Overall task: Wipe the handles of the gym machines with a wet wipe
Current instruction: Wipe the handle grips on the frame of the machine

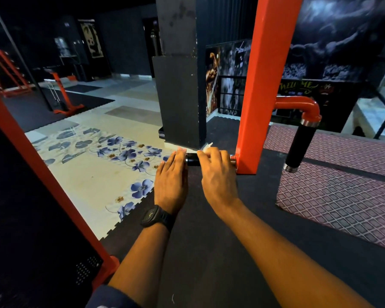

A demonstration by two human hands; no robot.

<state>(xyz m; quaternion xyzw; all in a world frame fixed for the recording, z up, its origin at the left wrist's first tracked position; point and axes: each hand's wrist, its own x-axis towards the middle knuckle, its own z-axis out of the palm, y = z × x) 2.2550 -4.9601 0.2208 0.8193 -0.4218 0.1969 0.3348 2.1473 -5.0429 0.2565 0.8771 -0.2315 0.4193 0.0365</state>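
- Well to the left of your left grip, a slanted orange frame bar (pixel 42 165) runs from the left edge of the view down to a foot on the black floor mat (pixel 209 252).
- Between that bar and your left grip lies a pale floor mat with blue flowers (pixel 120 156), its toothed edge locked into the black mat.
- A black watch (pixel 157 216) sits on the wrist just behind your left grip.
- Your left grip (pixel 171 176) is open and flat with the fingers straight and together. The fingertips reach the free end of the handle (pixel 192 159), and nothing is held.
- The handle is a short black bar lying level between your two grips. Only a small stretch of it shows in the gap between them.
- Beyond both grips stands a dark square pillar (pixel 180 85).
- Your right grip (pixel 216 174) is closed over the handle, with the fingers curled across the top. The wet wipe (pixel 206 147) is pinned under those fingers against the handle, and only a white crumpled corner sticks out above the knuckles.
- Just right of your right grip, the handle's metal collar meets the orange upright post (pixel 260 85).
- Further right of that grip, a second handle (pixel 299 147), black with metal ends, hangs from an orange elbow pipe on the post, and neither grip touches it.
- Below and right of it lies a reddish pad with a diamond pattern (pixel 342 185).
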